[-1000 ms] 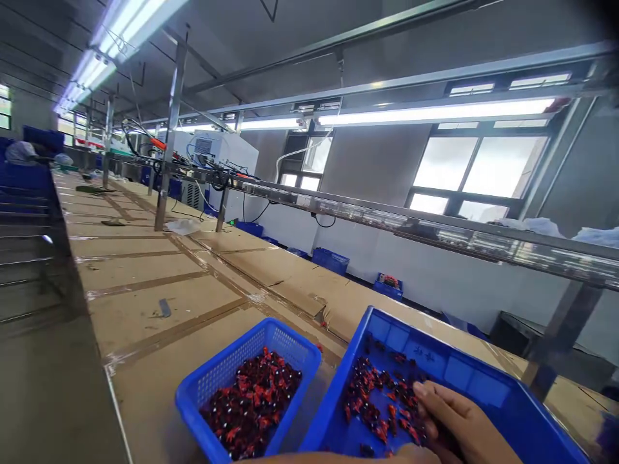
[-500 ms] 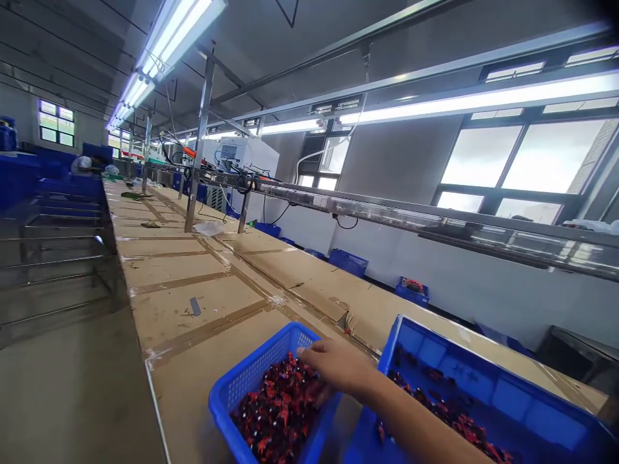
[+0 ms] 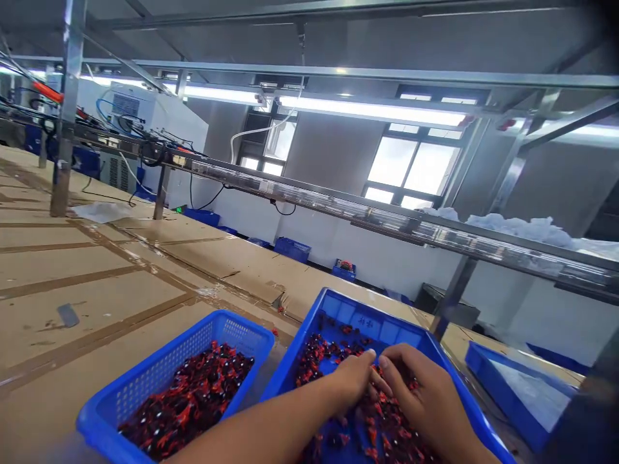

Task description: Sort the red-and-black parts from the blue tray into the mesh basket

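A long workbench [image 3: 97,290] covered in brown cardboard sheets joined with tan tape runs away to the left, under a steel frame carrying a glass-sided rail [image 3: 338,209] and white fluorescent tube lights [image 3: 367,109]. Beyond it stand a white boxy machine [image 3: 145,116] with blue and black cables, and a white wall with large windows [image 3: 411,167]. Small blue crates [image 3: 293,250] sit on the floor by the wall. A shallow blue tray [image 3: 512,393] lies at the far right, partly cut off by the dark blur at the frame's edge.

On the bench, a blue plastic mesh basket [image 3: 164,367] sits just left of a solid blue plastic tray [image 3: 351,321], and both hold small dark-red and black pieces, too small to identify. The pieces in the basket form a dense heap [image 3: 184,403]; those in the tray are spread in a looser layer [image 3: 333,351].

Both hands are inside the tray, over the pieces. The left hand [image 3: 351,380] and right hand [image 3: 418,393] are half-curled, their fingertips almost meeting. Whether either grips a piece cannot be told.
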Motion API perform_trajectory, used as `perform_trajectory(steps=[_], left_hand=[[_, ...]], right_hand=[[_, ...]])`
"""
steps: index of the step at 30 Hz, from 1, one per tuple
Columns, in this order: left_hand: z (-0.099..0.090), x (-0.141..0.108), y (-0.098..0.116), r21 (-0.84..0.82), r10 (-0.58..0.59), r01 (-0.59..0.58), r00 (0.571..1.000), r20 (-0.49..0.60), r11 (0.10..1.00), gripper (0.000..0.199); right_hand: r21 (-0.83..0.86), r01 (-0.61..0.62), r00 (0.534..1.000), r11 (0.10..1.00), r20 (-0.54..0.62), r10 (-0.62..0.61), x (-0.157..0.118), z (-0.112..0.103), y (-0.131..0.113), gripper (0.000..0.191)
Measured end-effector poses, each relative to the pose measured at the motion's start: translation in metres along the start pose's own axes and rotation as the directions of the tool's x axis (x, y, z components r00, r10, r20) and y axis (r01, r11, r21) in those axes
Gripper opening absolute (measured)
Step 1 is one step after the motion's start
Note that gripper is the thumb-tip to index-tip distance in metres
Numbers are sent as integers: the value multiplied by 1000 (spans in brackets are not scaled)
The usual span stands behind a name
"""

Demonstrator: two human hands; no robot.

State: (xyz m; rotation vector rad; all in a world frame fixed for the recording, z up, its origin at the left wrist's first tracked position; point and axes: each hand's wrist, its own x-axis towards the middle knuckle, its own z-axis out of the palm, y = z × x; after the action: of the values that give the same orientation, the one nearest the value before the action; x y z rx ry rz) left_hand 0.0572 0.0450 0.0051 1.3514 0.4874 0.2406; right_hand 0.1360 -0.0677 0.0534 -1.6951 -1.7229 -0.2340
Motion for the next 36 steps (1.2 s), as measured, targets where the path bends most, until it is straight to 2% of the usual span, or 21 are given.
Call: perform_trajectory(steps=[2, 4, 8, 11, 16, 21, 26, 28, 29, 30, 31, 33, 34, 35, 36], left_hand=[[-3, 0, 3, -105, -115, 110, 992, -44, 988, 57], [-3, -2, 5, -217, -168, 149, 983, -70, 965, 53], [0, -4, 6, -249, -129, 108, 989, -66, 962, 58], [0, -2, 7, -264, -133, 111, 989, -69, 958, 61], [0, 0, 10, -266, -163, 143, 985, -54, 953, 62], [1, 2, 7, -305, -130, 128, 991, 14, 944, 63], [-5, 6, 5, -283, -146, 126, 988, -50, 951, 66], [-8, 4, 8, -283, -163, 138, 985, -64, 949, 68], [-9, 2, 10, -288, -168, 144, 984, -57, 947, 68], [-9, -1, 13, -297, -171, 151, 984, -42, 943, 69], [-10, -4, 16, -308, -172, 156, 985, -26, 939, 69], [-10, -9, 19, -329, -165, 156, 986, 3, 931, 70], [-11, -10, 20, -338, -156, 151, 988, 11, 929, 71], [-11, -10, 20, -346, -150, 144, 989, 11, 927, 72], [-11, -10, 20, -352, -147, 140, 989, 8, 926, 72]], right_hand=[[62, -75, 996, 995, 52, 72, -12, 5, 12, 19], [119, -66, 993, 991, 107, 54, -18, 10, 15, 18], [170, 42, 987, 985, 144, -67, -20, 14, 7, 9], [245, 76, 982, 967, 151, -115, -21, 14, 2, 17], [261, 43, 989, 964, 122, -77, -26, 20, 1, 20], [260, 80, 988, 962, 105, -110, -26, 20, 2, 18], [282, 135, 988, 950, 27, -149, -25, 16, 2, 17], [327, 99, 994, 940, 12, -109, -24, 13, 1, 11], [396, 38, 999, 917, 18, -49, -24, 12, 2, 8], [505, -52, 998, 862, 43, 35, -23, 11, 3, 9], [635, -161, 987, 756, 96, 129, -21, 10, 5, 16], [837, -351, 929, 420, 254, 269, -18, 11, 11, 26], [878, -407, 894, 253, 326, 307, -16, 12, 14, 29], [888, -439, 862, 135, 375, 341, -14, 13, 16, 30], [881, -466, 835, 86, 406, 372, -14, 14, 17, 30]])
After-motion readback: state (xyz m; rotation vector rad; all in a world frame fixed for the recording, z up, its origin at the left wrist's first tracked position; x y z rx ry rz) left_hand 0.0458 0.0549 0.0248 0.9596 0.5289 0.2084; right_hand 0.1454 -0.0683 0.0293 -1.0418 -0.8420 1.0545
